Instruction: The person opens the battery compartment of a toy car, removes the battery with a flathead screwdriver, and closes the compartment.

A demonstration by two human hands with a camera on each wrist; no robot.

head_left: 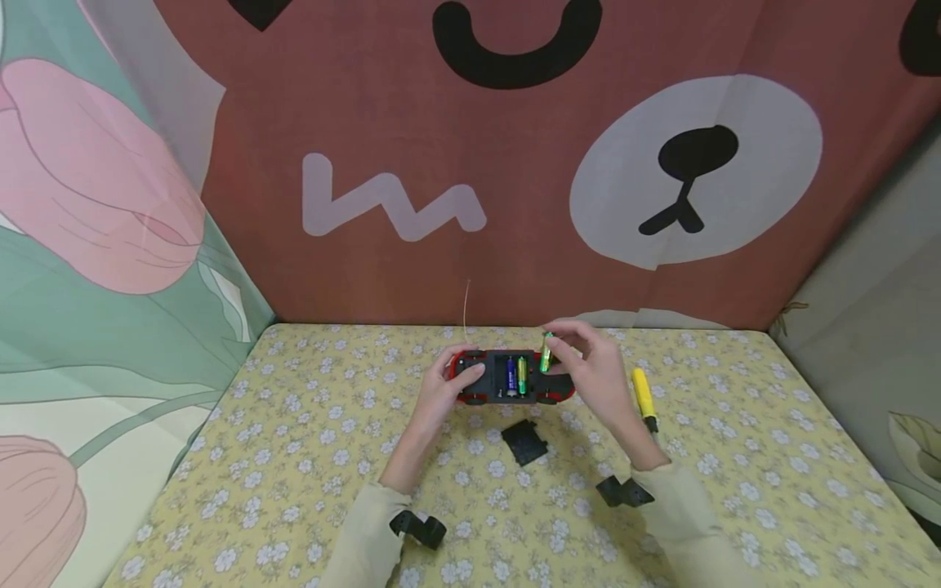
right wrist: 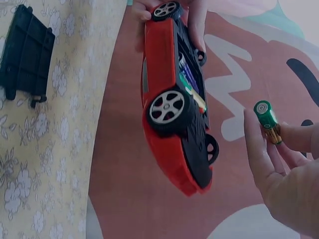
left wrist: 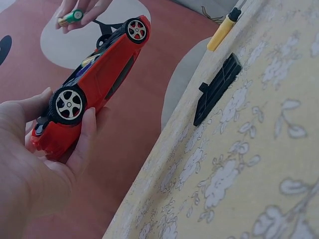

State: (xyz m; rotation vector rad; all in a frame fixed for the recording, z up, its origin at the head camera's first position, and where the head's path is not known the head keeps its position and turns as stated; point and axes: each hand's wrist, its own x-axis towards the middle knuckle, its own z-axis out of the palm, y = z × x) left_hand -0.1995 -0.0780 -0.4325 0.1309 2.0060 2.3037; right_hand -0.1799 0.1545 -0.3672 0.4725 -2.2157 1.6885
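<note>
My left hand (head_left: pixel 443 385) grips one end of a red toy car (left wrist: pixel 107 79), which is turned with its black underside up. In the head view its open battery compartment (head_left: pixel 501 377) shows a purple battery (head_left: pixel 511 376) and a green battery (head_left: pixel 523 376) lying side by side. Between thumb and fingers my right hand (head_left: pixel 594 371) pinches another battery (right wrist: pixel 268 121), green and gold, just above the car's other end and apart from it. A black battery cover (head_left: pixel 525 442) lies on the tablecloth in front of the car.
A yellow-handled screwdriver (head_left: pixel 644 395) lies right of the right hand. The table has a yellow floral cloth (head_left: pixel 294 457). A thin antenna wire (head_left: pixel 466 310) rises behind the car. Behind the table hangs a brown curtain with a bear print (head_left: pixel 529 269).
</note>
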